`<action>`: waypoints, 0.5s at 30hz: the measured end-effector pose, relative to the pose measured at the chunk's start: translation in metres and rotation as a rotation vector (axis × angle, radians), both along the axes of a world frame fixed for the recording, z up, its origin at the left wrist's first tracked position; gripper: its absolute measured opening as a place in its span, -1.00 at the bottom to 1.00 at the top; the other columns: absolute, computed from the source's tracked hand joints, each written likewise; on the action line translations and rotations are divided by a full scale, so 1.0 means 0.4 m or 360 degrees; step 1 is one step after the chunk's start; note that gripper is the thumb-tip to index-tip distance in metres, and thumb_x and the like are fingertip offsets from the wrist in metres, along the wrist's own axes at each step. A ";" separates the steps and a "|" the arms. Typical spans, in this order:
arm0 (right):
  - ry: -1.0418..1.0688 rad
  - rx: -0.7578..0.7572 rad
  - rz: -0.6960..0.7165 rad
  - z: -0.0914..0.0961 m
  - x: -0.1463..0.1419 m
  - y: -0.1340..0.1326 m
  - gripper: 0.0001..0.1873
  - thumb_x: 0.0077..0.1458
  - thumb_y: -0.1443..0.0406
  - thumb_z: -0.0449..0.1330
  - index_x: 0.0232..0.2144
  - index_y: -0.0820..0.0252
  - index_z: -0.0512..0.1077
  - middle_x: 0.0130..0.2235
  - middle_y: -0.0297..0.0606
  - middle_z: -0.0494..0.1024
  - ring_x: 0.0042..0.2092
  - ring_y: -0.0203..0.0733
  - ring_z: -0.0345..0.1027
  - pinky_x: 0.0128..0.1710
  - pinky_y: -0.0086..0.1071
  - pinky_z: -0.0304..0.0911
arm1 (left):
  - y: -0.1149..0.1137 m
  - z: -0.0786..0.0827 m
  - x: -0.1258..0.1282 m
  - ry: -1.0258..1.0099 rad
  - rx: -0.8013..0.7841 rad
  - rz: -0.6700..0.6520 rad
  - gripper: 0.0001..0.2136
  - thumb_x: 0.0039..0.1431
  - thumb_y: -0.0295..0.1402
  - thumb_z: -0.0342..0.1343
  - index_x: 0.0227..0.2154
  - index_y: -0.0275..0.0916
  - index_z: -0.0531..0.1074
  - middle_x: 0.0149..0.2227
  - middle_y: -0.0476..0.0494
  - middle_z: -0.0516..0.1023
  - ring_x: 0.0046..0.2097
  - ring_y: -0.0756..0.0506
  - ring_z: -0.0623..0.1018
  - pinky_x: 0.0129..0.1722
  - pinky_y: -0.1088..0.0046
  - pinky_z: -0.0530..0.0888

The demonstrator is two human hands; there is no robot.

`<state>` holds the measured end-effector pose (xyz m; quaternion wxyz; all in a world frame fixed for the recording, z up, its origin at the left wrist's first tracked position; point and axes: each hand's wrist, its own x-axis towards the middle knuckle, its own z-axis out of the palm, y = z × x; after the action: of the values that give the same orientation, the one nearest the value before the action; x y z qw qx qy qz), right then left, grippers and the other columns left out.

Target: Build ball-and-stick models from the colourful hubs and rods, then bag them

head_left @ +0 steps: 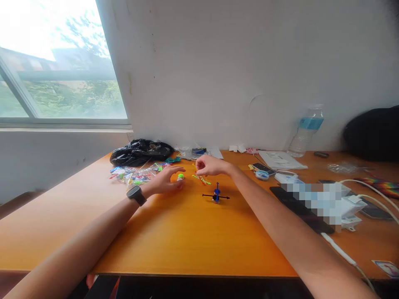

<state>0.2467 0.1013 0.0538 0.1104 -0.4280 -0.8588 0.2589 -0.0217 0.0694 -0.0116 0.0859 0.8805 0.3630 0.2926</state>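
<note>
Orange wooden table (pixel 199 245), pale wall (pixel 218 79), bright window (pixel 71 91), left hand (pixel 166 181) half-open, right hand (pixel 212 165) pinched, both holds unclear

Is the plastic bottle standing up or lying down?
Standing up: the plastic bottle has its bottom on the table and its top pointing upward, though it looks slanted here.

Orange-brown table (pixel 187 245) — spindly blue-and-black piece (pixel 217 192) near the middle, slim red and yellow-green pieces (pixel 204 181) towards eleven o'clock, black plastic bag (pixel 137 152) at ten, clear bottle (pixel 302 143) at two, flat black slab (pixel 294 209) at three.
</note>
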 end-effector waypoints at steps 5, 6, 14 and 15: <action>0.0444 -0.0160 0.0043 -0.013 -0.022 -0.017 -0.88 -0.04 0.32 0.26 -0.39 0.16 0.38 -0.44 -0.35 0.55 -0.39 -0.25 0.44 -0.42 -0.46 0.25 | -0.042 0.025 0.046 -0.0307 0.0105 -0.0003 -0.65 0.36 -0.07 0.21 0.08 -0.13 0.53 0.02 -0.19 0.66 -0.04 -0.17 0.62 0.01 0.24 0.57; 0.0526 -0.0201 0.0075 -0.015 -0.028 -0.022 -0.88 -0.04 0.32 0.25 -0.38 0.16 0.38 -0.46 -0.37 0.53 -0.40 -0.26 0.42 -0.42 -0.46 0.26 | -0.051 0.030 0.056 -0.0376 0.0106 -0.0005 -0.68 0.35 -0.09 0.22 0.03 -0.15 0.54 -0.04 -0.17 0.67 -0.10 -0.14 0.62 -0.04 0.28 0.59; 0.0382 -0.0229 0.0107 -0.035 -0.054 -0.042 -0.89 0.07 0.29 0.19 -0.32 0.14 0.33 -0.41 -0.44 0.41 -0.44 -0.34 0.25 -0.49 -0.50 0.18 | -0.078 0.036 0.090 -0.0499 -0.0058 -0.0139 -0.81 0.38 -0.21 0.17 -0.21 -0.22 0.57 -0.28 -0.08 0.65 -0.33 -0.02 0.60 -0.35 0.48 0.54; 0.0278 -0.0190 0.0087 -0.037 -0.056 -0.043 -0.91 0.11 0.28 0.17 -0.32 0.13 0.31 -0.40 -0.44 0.39 -0.44 -0.34 0.23 -0.49 -0.50 0.17 | -0.078 0.033 0.091 -0.0473 -0.0075 -0.0131 -0.82 0.38 -0.24 0.16 -0.24 -0.23 0.57 -0.31 -0.07 0.64 -0.37 -0.01 0.58 -0.36 0.49 0.53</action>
<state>0.2242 0.0841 0.0390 0.1519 -0.3860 -0.8404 0.3488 0.0148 0.0384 0.0017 0.1714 0.8392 0.3168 0.4073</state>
